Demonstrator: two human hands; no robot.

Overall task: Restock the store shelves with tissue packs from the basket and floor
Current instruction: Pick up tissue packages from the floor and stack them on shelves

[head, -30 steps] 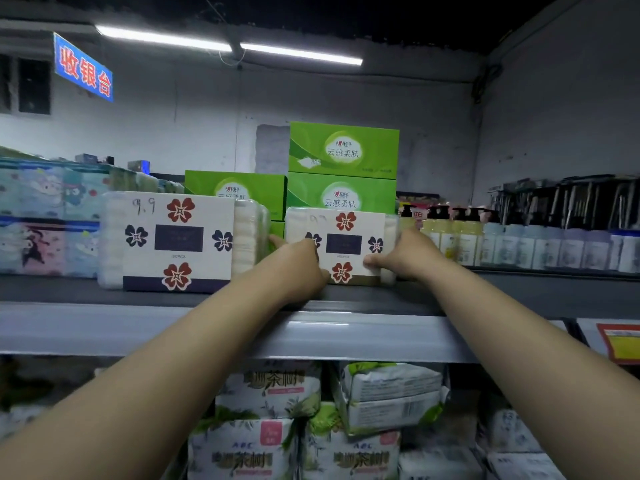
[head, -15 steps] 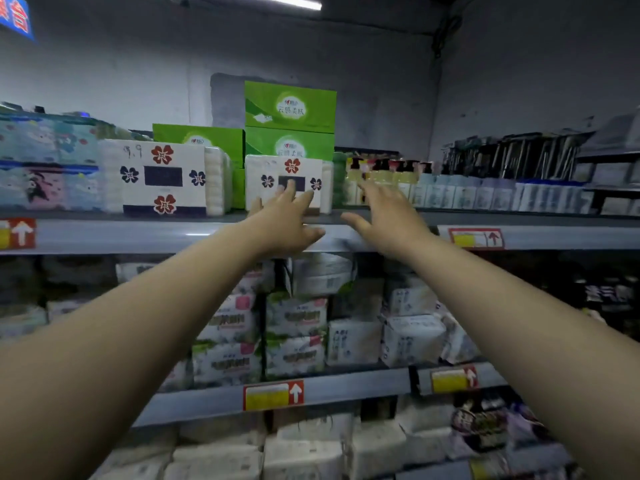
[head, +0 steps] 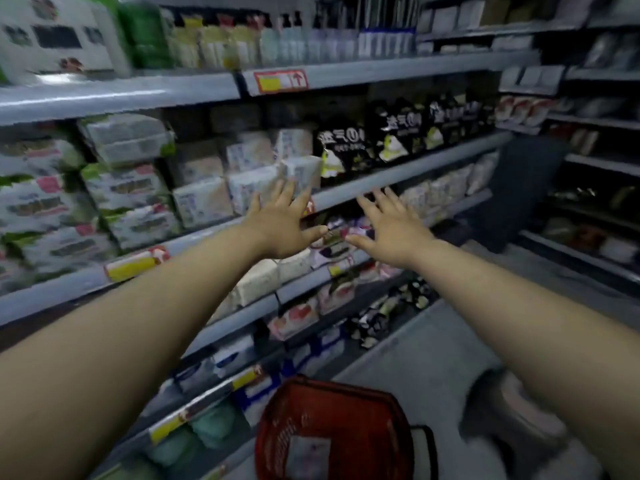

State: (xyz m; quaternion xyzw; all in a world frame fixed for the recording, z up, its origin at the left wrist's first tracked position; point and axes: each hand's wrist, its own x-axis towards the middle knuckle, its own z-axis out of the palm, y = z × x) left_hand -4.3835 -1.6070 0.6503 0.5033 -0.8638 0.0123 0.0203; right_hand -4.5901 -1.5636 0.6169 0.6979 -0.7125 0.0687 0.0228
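Left hand: the left hand (head: 280, 225) reaches out in front of the shelves, palm away, at the level of the middle shelf edge (head: 398, 178).
Left fingers: its fingers (head: 285, 190) are spread wide and straight, released, holding nothing; whether the tips brush the packs behind them I cannot tell.
Right hand: the right hand (head: 391, 230) is stretched out just beside the left, thumbs pointing toward each other with a gap between.
Right fingers: also splayed and straight, grasping nothing.
Tissue packs: white and green tissue packs (head: 204, 202) sit stacked in rows on the middle shelf, left of and behind the left hand; more pale packs fill the shelves below.
Basket: a red basket (head: 363, 427) stands on the floor (head: 433, 341) below the arms, close to the lowest shelf.
In the basket: a pale flat shape (head: 308, 455), perhaps a pack, though the blur hides its print.
On the floor: a whitish bundle (head: 512, 410) lies right of the basket, under the right forearm.
Other stock: black packets (head: 398, 133) line the middle shelf above the right hand; a white flowered box (head: 55, 39) stands on the top shelf at the left.
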